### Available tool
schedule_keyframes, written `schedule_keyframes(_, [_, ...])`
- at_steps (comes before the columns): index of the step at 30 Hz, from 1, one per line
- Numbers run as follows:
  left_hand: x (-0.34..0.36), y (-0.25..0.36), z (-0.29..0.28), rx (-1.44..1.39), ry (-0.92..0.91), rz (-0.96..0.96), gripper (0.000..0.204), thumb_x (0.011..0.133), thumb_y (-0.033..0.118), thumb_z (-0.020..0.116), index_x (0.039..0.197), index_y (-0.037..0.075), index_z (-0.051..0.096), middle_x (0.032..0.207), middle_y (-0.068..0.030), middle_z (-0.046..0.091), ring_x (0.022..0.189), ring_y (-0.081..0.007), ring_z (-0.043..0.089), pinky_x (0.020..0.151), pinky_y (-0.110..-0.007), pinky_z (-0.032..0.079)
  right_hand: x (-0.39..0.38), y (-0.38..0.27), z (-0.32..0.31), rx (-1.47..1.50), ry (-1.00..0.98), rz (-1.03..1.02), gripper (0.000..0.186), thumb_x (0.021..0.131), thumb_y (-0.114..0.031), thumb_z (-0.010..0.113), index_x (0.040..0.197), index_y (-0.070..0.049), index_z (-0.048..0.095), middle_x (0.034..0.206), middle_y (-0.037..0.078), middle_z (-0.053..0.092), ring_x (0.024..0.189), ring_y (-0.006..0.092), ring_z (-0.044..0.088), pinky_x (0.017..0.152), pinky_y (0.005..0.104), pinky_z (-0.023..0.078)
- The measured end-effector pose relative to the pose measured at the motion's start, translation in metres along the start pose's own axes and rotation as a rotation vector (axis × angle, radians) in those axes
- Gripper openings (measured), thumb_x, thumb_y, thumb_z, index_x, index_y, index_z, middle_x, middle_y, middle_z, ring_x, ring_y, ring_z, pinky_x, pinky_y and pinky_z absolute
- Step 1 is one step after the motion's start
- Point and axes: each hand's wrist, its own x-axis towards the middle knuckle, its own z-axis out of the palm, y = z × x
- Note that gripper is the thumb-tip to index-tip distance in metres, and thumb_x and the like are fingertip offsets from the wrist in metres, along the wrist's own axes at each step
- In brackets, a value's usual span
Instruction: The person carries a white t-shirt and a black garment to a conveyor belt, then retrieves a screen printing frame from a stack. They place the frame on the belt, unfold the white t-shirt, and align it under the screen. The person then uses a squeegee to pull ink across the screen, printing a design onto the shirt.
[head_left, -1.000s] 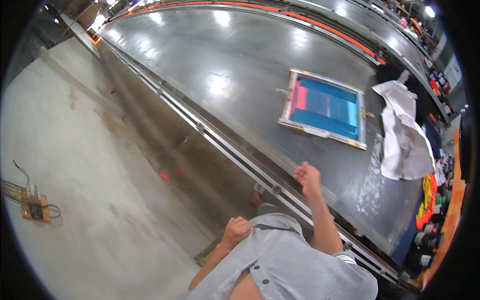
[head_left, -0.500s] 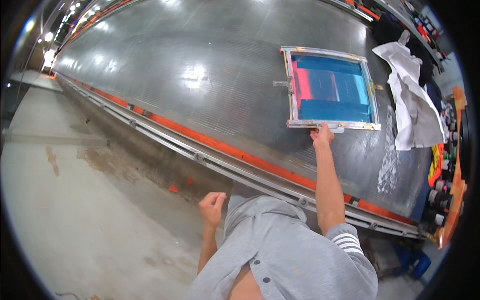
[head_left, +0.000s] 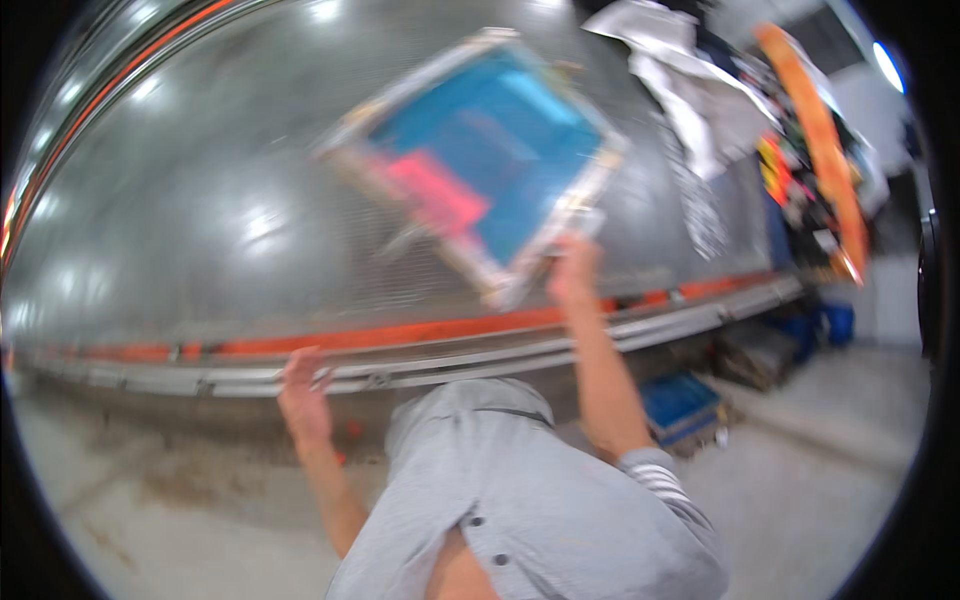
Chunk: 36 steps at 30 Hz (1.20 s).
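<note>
A metal-framed printing screen [head_left: 490, 150] with blue mesh and a pink patch appears tilted diagonally over the long grey table [head_left: 180, 240], blurred by motion. My right hand [head_left: 572, 262] is closed on the handle at its near right side. My left hand [head_left: 305, 390] hangs by the table's near rail, fingers apart and holding nothing. Right of the screen lies a crumpled white cloth [head_left: 690, 90], with a mottled pale strip [head_left: 700, 220] on the table below it.
A metal rail [head_left: 460, 355] and orange strip [head_left: 270, 342] run along the near edge. At right are piled coloured items [head_left: 775, 170] and an orange board [head_left: 830, 150]. Below are a blue framed panel [head_left: 680, 405] and a blue container [head_left: 836, 322] on the floor.
My right hand has taken hold of the screen, which has swung round and is blurred. My left hand has risen and opened. The view has turned toward the table.
</note>
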Motion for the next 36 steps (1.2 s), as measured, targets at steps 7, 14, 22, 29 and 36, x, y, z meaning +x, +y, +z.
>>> schedule_keyframes(7, [0.05, 0.021, -0.048, -0.563, -0.351, 0.006, 0.091, 0.082, 0.063, 0.068, 0.146, 0.005, 0.04, 0.145, -0.0149, 0.046, 0.133, -0.0305, 0.043, 0.109, -0.061, 0.035, -0.116, 0.102, 0.099, -0.388, -0.446, -0.098, 0.022, 0.071, -0.011, 0.058, 0.086, 0.004, 0.065, 0.071, 0.006, 0.061, 0.066, 0.0155, 0.056, 0.06, 0.0354, 0.047])
schedule_keyframes(14, [0.076, -0.029, -0.208, -0.523, 0.201, -0.019, 0.029, 0.093, 0.018, 0.065, 0.116, 0.001, 0.062, 0.121, -0.0145, 0.062, 0.115, -0.0309, 0.056, 0.1, -0.07, 0.039, -0.172, 0.154, 0.158, -0.542, -0.927, -0.086, 0.048, 0.092, -0.032, 0.062, 0.127, 0.001, 0.058, 0.098, 0.015, 0.072, 0.091, 0.0204, 0.067, 0.08, 0.0355, 0.052])
schedule_keyframes(22, [0.122, -0.024, -0.349, -0.015, 0.321, 0.318, 0.042, 0.094, 0.017, 0.06, 0.128, -0.006, 0.056, 0.129, -0.018, 0.059, 0.114, -0.029, 0.059, 0.098, -0.043, 0.046, -0.151, 0.181, 0.088, -0.621, -0.852, 0.229, 0.073, 0.098, -0.043, 0.057, 0.154, -0.007, 0.029, 0.101, 0.007, 0.066, 0.082, 0.012, 0.06, 0.068, 0.0276, 0.051])
schedule_keyframes(29, [0.149, -0.044, -0.371, 0.841, 0.295, 1.04, 0.054, 0.079, 0.024, 0.08, 0.114, -0.009, 0.056, 0.098, -0.0212, 0.063, 0.082, -0.0285, 0.061, 0.071, -0.038, 0.054, -0.107, 0.111, -0.043, -0.523, -0.365, 0.248, 0.069, 0.099, -0.044, 0.055, 0.15, -0.003, 0.034, 0.11, 0.016, 0.067, 0.091, 0.0209, 0.068, 0.08, 0.0347, 0.055])
schedule_keyframes(36, [0.108, -0.058, -0.328, 0.602, 0.557, 0.777, 0.056, 0.078, 0.028, 0.08, 0.118, -0.005, 0.058, 0.101, -0.0188, 0.062, 0.091, -0.028, 0.061, 0.074, -0.037, 0.053, -0.072, 0.051, -0.124, -0.33, -0.071, 0.122, 0.053, 0.099, -0.042, 0.055, 0.131, -0.001, 0.053, 0.097, 0.011, 0.069, 0.08, 0.0162, 0.066, 0.071, 0.0295, 0.055])
